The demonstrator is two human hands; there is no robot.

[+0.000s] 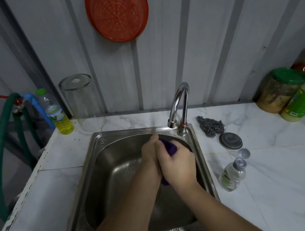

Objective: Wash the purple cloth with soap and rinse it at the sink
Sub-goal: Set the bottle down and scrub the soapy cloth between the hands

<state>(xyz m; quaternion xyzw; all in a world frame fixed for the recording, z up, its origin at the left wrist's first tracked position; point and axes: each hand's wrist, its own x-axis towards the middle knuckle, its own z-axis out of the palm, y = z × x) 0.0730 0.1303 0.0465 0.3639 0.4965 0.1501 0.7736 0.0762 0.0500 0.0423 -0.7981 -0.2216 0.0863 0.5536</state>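
Note:
The purple cloth (169, 147) is bunched up between both hands over the steel sink (103, 162). My left hand (150, 153) and my right hand (177, 164) are pressed together, fingers curled round the cloth. Only its top end and a tip below the right palm show. The hands sit just below the chrome faucet (178, 103) spout. Whether water runs is not visible. A small clear soap bottle (232, 175) lies on the counter right of the sink, its cap (244, 153) off beside it.
Right of the sink lie a steel scourer (211, 125) and a round metal lid (230, 140). Jars and bottles (290, 92) crowd the far right. A yellow-liquid bottle (59, 117) and an upturned glass jar (82, 102) stand back left. A green hose (0, 150) hangs left.

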